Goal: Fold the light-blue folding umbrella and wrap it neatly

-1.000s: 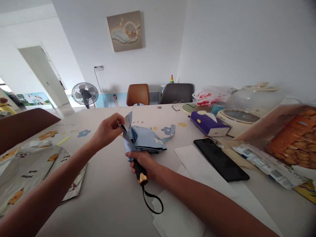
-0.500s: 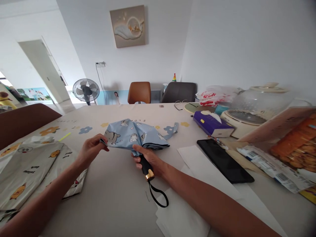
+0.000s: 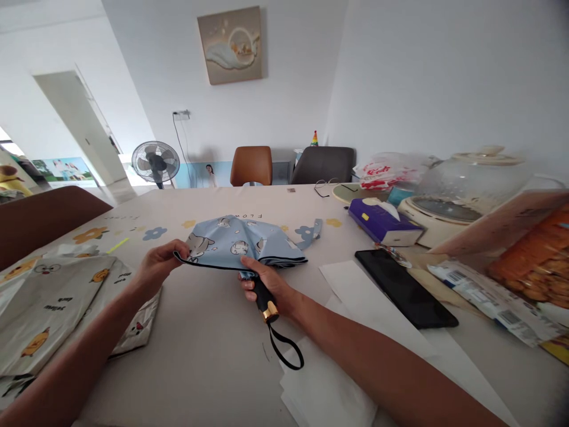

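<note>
A light blue folding umbrella (image 3: pixel 231 242) with animal prints and a black-edged canopy is in the middle, its loose folds spread over the table. My left hand (image 3: pixel 164 261) pinches the left edge of the canopy and draws that fold out flat. My right hand (image 3: pixel 264 280) wraps round the top of the black handle (image 3: pixel 265 299), thumb pressed on the cloth. Below the handle's gold end hangs a black wrist loop (image 3: pixel 288 350). A blue closing strap (image 3: pixel 313 233) sticks out at the right of the canopy.
Left of my forearm lies a folded printed cloth (image 3: pixel 66 296). To the right are white paper sheets (image 3: pixel 355 296), a black phone (image 3: pixel 404 287), a purple tissue box (image 3: pixel 382 222), a glass-lidded appliance (image 3: pixel 444 207) and snack packets (image 3: pixel 498 302). Chairs (image 3: pixel 251 166) stand beyond the table.
My left hand has moved slightly left, pulling the canopy edge out straighter and flatter. My right hand keeps its hold on the handle, nearly still.
</note>
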The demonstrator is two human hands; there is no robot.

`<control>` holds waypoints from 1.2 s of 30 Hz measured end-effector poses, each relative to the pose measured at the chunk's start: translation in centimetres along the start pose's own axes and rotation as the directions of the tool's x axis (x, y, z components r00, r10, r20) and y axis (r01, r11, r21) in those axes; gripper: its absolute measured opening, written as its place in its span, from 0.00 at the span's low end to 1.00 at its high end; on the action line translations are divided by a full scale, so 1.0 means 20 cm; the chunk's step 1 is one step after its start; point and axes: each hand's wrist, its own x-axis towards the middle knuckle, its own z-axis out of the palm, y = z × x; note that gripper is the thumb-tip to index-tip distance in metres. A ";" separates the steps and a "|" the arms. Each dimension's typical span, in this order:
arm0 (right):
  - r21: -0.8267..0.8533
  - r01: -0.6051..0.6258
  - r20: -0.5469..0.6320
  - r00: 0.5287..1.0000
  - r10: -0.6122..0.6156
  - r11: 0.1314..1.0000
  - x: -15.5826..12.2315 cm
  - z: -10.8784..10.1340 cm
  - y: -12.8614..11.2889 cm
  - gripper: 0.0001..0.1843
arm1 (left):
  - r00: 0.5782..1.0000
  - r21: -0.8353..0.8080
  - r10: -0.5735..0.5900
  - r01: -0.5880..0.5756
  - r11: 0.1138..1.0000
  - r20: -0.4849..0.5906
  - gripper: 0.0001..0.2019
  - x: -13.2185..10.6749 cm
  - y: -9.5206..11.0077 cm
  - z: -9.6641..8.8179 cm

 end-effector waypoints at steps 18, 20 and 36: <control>-0.149 -0.029 -0.066 0.998 0.019 0.988 0.00 -0.01 0.01 0.08 | 0.993 0.029 -0.096 0.094 0.995 0.075 0.07 -0.01 0.03 -0.04; -0.169 -0.035 -0.092 0.996 0.020 0.985 0.01 -0.01 0.02 0.07 | 0.993 0.041 -0.103 0.101 0.994 0.054 0.08 -0.01 0.04 -0.04; -0.100 -0.111 -0.085 0.991 0.103 0.989 -0.02 0.02 -0.01 0.10 | 0.996 0.108 -0.082 0.079 0.991 0.032 0.10 -0.06 0.09 -0.05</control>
